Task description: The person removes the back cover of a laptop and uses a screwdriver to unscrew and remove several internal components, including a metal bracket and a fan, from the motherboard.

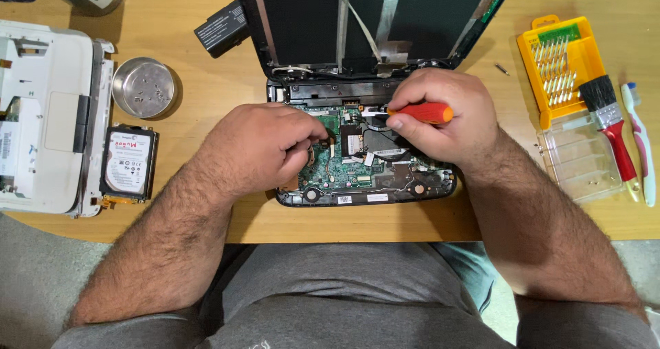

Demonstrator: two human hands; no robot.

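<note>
Light wooden table (206, 218), pretty crowded. Dead centre sits an opened-up laptop (357, 184), green board exposed, its dark lid (426, 19) laid back flat. Just left of the lid there's a black battery pack (221, 29). Further left, a small round metal dish (144, 87) with tiny screws in it, and below that a bare hard drive (128, 163) right beside a white laptop shell (48, 115). Over on the right: a yellow bit set case (560, 64) with its clear lid open, a red-handled paintbrush (612, 126), a toothbrush (643, 143), and one loose screw (502, 69).
</note>
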